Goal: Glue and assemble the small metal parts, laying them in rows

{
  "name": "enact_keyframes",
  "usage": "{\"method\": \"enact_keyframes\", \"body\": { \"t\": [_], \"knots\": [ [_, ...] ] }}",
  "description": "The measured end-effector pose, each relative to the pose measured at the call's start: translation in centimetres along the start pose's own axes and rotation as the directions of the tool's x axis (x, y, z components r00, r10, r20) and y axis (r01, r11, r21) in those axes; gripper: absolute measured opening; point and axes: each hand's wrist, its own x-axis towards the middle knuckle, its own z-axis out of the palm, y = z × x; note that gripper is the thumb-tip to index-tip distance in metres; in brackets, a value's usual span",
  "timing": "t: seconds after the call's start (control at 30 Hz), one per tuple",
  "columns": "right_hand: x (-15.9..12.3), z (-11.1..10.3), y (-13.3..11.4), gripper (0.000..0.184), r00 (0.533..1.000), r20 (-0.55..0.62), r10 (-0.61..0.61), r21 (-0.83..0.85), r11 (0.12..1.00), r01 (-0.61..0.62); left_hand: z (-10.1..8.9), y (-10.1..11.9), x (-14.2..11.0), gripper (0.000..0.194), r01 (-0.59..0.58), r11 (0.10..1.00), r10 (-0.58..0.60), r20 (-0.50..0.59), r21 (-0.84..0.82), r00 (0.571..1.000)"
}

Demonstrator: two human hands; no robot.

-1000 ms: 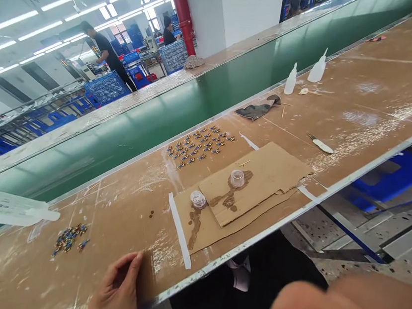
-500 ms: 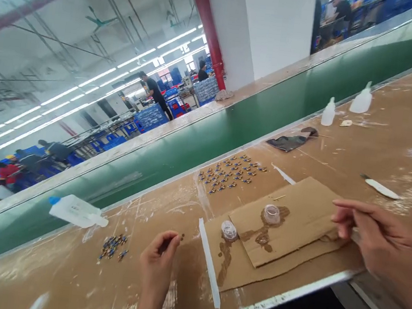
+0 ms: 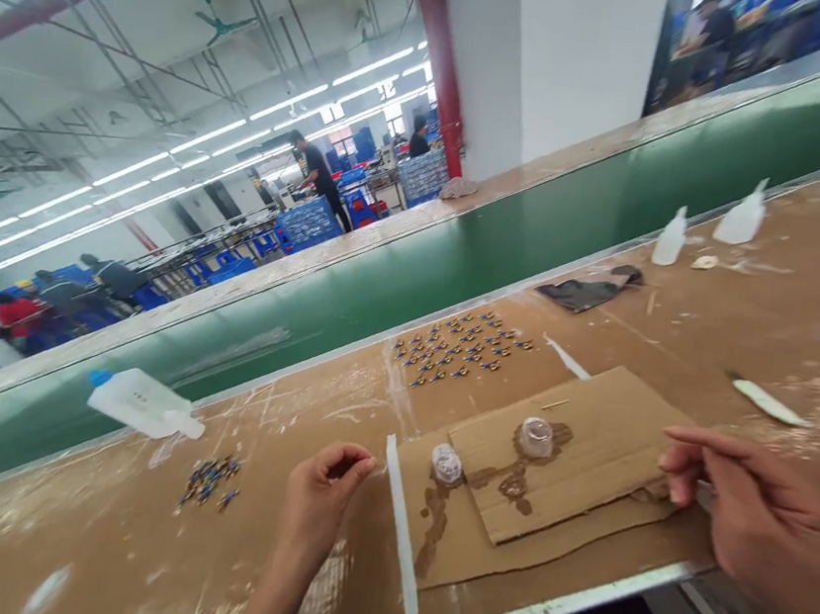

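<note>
My left hand (image 3: 326, 486) is over the brown tabletop, thumb and index fingertips pressed together just left of a white tape strip (image 3: 401, 535). Anything between those fingertips is too small to make out. At the right edge of a cardboard sheet (image 3: 612, 422), my right hand (image 3: 737, 497) has its index finger stretched out and the other fingers loosely curled, with nothing visible in it. On the cardboard stand a clear small cup (image 3: 535, 437) and a second cup with whitish contents (image 3: 446, 464), wet stains around them. Small blue-and-gold pieces (image 3: 209, 480) lie heaped to the left.
More blue-and-gold pieces (image 3: 461, 348) lie spread in rows behind the cardboard. A blue-capped bottle (image 3: 144, 404) lies on its side at left. Farther right are a dark cloth (image 3: 591, 289), two white squeeze bottles (image 3: 671, 237) and a white-handled knife (image 3: 770, 402). A green belt (image 3: 382, 294) runs behind.
My right hand has come from close to the camera to the cardboard's right side. My left hand has moved right, to where small brown bits lay. The camera view has shifted.
</note>
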Motion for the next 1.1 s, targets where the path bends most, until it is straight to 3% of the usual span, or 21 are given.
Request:
{"method": "enact_keyframes", "body": {
  "t": [0.07,0.17,0.3,0.4,0.53,0.67,0.77,0.93,1.03,1.1],
  "knots": [
    [0.1,-0.2,0.2,0.014,0.998,0.061,-0.020,0.104,0.994,0.014,1.5,1.7,2.6,0.020,-0.051,0.999,0.049,0.116,0.008,0.992],
    [-0.2,-0.2,0.4,0.018,0.995,0.017,-0.102,0.066,0.993,0.101,3.6,4.7,5.8,0.021,-0.127,0.991,0.113,0.245,0.040,0.963],
    [-0.5,0.1,0.4,0.024,0.967,0.030,-0.252,0.000,0.968,0.252,6.3,9.7,8.0,0.025,-0.301,0.924,0.173,0.444,0.236,0.879],
    [-0.5,0.1,0.2,0.027,0.928,0.091,-0.361,-0.043,0.930,0.366,8.9,13.5,8.4,0.022,-0.502,0.809,0.249,0.595,0.306,0.764],
    [-0.2,0.0,-0.1,0.029,0.893,0.127,-0.432,-0.066,0.894,0.442,14.0,17.3,8.9,0.012,-0.693,0.668,0.329,0.728,0.271,0.601],
    [0.2,0.2,-0.1,0.029,0.888,0.148,-0.436,-0.057,0.892,0.448,19.8,19.9,8.9,0.006,-0.793,0.553,0.288,0.834,0.256,0.470],
    [0.4,0.3,0.2,0.031,0.886,0.151,-0.438,-0.044,0.893,0.448,23.6,21.3,8.6,0.014,-0.845,0.467,0.223,0.890,0.261,0.398],
    [0.7,0.3,0.5,0.031,0.877,0.162,-0.451,-0.036,0.886,0.462,27.4,22.8,8.6,0.020,-0.882,0.371,0.176,0.911,0.289,0.372],
    [0.8,0.3,0.6,0.030,0.882,0.166,-0.441,-0.039,0.891,0.453,27.2,23.4,9.3,0.020,-0.880,0.359,0.200,0.896,0.310,0.397],
    [0.8,0.2,0.5,0.029,0.888,0.164,-0.429,-0.036,0.897,0.440,26.0,24.1,10.0,0.018,-0.871,0.363,0.233,0.872,0.332,0.430]
  ]
}}
